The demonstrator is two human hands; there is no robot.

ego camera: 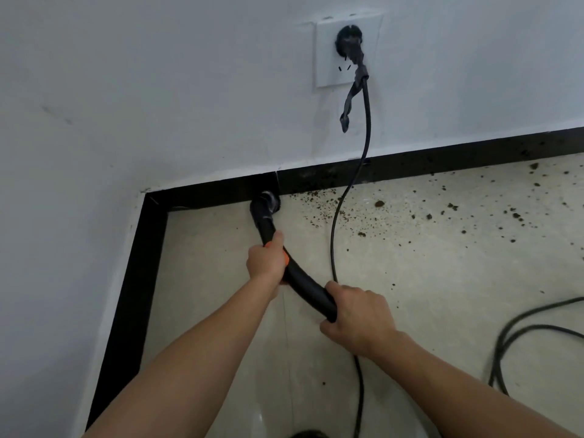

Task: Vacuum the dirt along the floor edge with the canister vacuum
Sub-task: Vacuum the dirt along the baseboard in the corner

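Our left grip (pixel 264 259) and right grip (pixel 357 314) both clasp the hose (pixel 304 281); its nozzle (pixel 264 205) lies just ahead of the left, with dirt (pixel 328 208) strewn rightward along the skirting (pixel 410 162).

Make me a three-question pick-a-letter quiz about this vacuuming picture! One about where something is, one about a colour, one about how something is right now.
1. Where is the vacuum nozzle? A) by the black baseboard B) on a rug C) in a bucket
2. What colour is the hose? A) white B) black C) green
3. The power plug is: A) in the wall socket B) lying on the floor C) in a pocket
Answers: 1 A, its tip meets the baseboard at the floor edge; 2 B, it is black all along; 3 A, it sits in the socket, cord hanging down.
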